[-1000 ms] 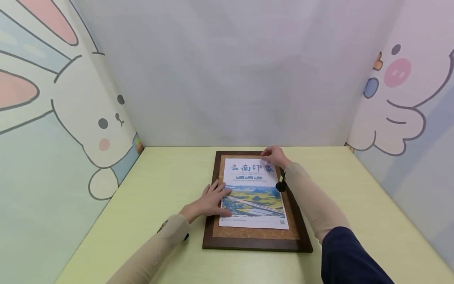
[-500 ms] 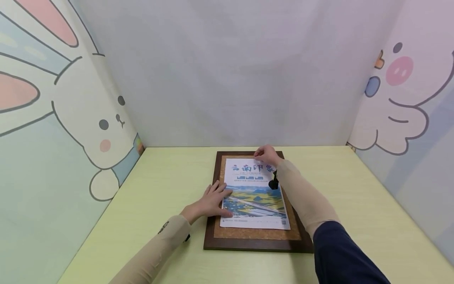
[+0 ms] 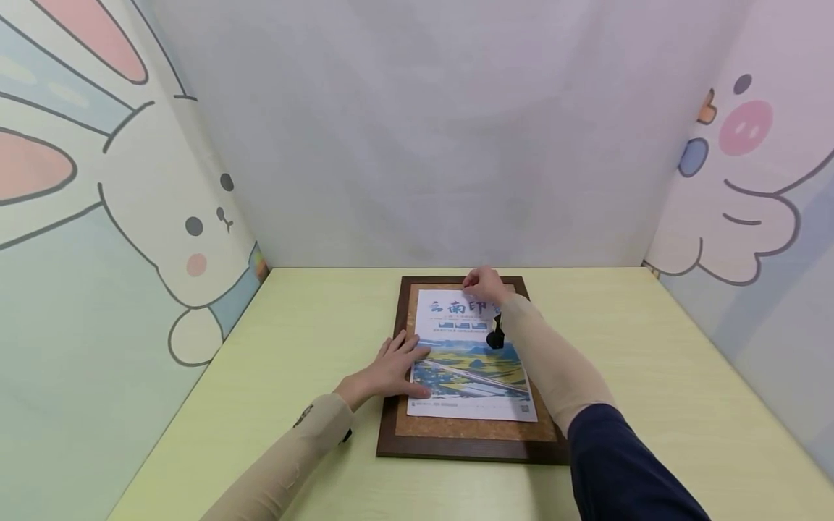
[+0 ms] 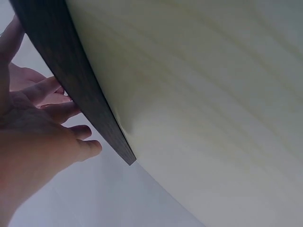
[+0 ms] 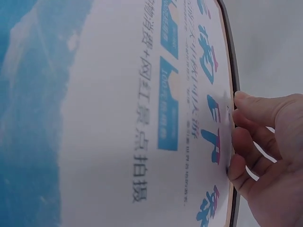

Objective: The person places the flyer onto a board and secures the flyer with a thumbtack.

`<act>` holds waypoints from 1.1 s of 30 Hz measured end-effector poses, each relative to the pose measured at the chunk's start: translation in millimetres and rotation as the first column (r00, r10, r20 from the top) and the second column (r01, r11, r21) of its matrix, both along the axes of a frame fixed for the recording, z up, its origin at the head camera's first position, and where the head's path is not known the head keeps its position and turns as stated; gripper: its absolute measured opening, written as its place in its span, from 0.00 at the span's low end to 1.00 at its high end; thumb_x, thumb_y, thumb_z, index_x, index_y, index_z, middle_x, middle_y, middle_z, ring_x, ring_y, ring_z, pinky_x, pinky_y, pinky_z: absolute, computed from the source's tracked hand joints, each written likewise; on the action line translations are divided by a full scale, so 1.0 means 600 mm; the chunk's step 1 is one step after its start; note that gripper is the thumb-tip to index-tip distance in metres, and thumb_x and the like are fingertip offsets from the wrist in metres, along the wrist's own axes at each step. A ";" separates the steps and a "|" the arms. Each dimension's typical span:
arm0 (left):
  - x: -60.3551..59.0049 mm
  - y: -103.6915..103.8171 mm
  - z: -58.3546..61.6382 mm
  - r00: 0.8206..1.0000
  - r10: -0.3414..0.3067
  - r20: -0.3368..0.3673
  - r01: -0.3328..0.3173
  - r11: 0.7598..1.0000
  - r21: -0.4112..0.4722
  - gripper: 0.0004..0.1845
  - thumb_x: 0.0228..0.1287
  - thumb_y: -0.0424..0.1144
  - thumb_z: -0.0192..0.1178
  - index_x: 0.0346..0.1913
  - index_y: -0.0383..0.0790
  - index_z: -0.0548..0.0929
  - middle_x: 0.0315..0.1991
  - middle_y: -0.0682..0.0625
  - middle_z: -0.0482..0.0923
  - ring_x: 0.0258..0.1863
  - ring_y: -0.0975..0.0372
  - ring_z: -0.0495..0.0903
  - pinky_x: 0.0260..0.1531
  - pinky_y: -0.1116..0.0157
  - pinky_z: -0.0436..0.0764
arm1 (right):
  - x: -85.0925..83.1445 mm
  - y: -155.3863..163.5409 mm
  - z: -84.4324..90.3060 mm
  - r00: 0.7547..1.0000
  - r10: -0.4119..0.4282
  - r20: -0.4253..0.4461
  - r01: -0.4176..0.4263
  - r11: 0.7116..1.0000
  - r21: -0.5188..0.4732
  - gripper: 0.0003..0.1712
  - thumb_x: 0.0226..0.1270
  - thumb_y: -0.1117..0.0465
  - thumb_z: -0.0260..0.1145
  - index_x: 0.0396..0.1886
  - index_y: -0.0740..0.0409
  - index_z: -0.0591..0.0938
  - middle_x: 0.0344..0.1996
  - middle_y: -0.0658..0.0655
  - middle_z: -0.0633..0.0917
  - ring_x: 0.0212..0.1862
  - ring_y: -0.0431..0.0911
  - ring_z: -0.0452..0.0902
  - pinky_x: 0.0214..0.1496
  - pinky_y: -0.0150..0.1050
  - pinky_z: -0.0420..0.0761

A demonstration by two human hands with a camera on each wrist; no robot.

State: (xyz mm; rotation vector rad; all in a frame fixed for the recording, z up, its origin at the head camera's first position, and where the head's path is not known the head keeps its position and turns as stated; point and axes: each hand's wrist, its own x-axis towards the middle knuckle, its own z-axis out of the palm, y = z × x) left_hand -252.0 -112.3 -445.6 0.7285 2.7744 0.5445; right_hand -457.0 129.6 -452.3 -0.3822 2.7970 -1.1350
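Observation:
A cork board in a dark wooden frame (image 3: 469, 450) lies flat on the pale green table (image 3: 306, 340). On the cork rests a printed poster (image 3: 469, 362) with blue characters and a landscape picture. My left hand (image 3: 394, 369) lies flat with straight fingers on the poster's left edge and the frame (image 4: 80, 80). My right hand (image 3: 482, 284) is at the poster's top edge, right of centre. Its fingers are curled, and the thumb and forefinger tips meet on the paper (image 5: 118, 118), pinching what looks like a small pale pin (image 5: 228, 108).
Cartoon-printed walls close the table in on the left (image 3: 130, 217) and right (image 3: 749, 188), with a plain pale wall (image 3: 443, 145) behind. Bare tabletop lies on both sides of the board. A small black camera (image 3: 495, 339) hangs under my right wrist.
My right hand has slid leftward along the poster's top edge. The left hand has stayed flat on the left edge.

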 end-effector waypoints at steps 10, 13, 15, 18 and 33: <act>0.001 0.003 0.003 1.000 -0.012 0.003 0.012 1.000 0.005 0.45 0.56 0.58 0.67 0.72 0.43 0.63 0.76 0.38 0.49 0.77 0.41 0.39 0.72 0.38 0.41 | -0.002 -0.007 -0.006 1.000 -0.017 0.017 0.017 1.000 0.006 0.05 0.65 0.62 0.66 0.38 0.57 0.85 0.38 0.59 0.83 0.42 0.52 0.77 0.53 0.47 0.76; 0.001 0.003 0.003 1.000 -0.008 0.002 0.008 1.000 0.001 0.45 0.56 0.58 0.67 0.72 0.44 0.63 0.76 0.38 0.49 0.77 0.41 0.39 0.72 0.39 0.41 | -0.006 -0.008 -0.008 0.999 -0.023 0.029 0.022 1.000 0.014 0.04 0.64 0.62 0.67 0.37 0.56 0.85 0.39 0.58 0.83 0.42 0.52 0.77 0.54 0.48 0.76; 0.001 0.003 0.003 1.000 -0.006 0.001 0.006 1.000 -0.002 0.45 0.56 0.59 0.67 0.72 0.44 0.63 0.77 0.38 0.49 0.77 0.42 0.39 0.72 0.39 0.41 | -0.008 -0.008 -0.009 0.999 -0.025 0.037 0.024 0.999 0.023 0.03 0.64 0.62 0.67 0.36 0.55 0.85 0.39 0.57 0.83 0.43 0.52 0.77 0.55 0.48 0.76; 0.001 0.004 0.002 1.000 -0.004 0.002 0.004 1.000 -0.002 0.45 0.56 0.59 0.67 0.72 0.44 0.63 0.77 0.39 0.49 0.77 0.42 0.39 0.72 0.39 0.41 | -0.010 -0.009 -0.009 0.999 -0.019 0.038 0.018 0.999 0.036 0.03 0.64 0.62 0.67 0.36 0.56 0.85 0.39 0.58 0.83 0.43 0.52 0.76 0.55 0.48 0.76; 0.002 0.002 0.005 1.000 -0.004 0.004 0.004 1.000 0.006 0.44 0.56 0.58 0.67 0.72 0.43 0.63 0.76 0.38 0.49 0.77 0.41 0.39 0.72 0.38 0.41 | -0.003 -0.014 0.002 0.998 -0.011 0.055 0.009 0.999 0.039 0.05 0.65 0.62 0.66 0.38 0.56 0.85 0.41 0.59 0.83 0.44 0.52 0.76 0.54 0.48 0.76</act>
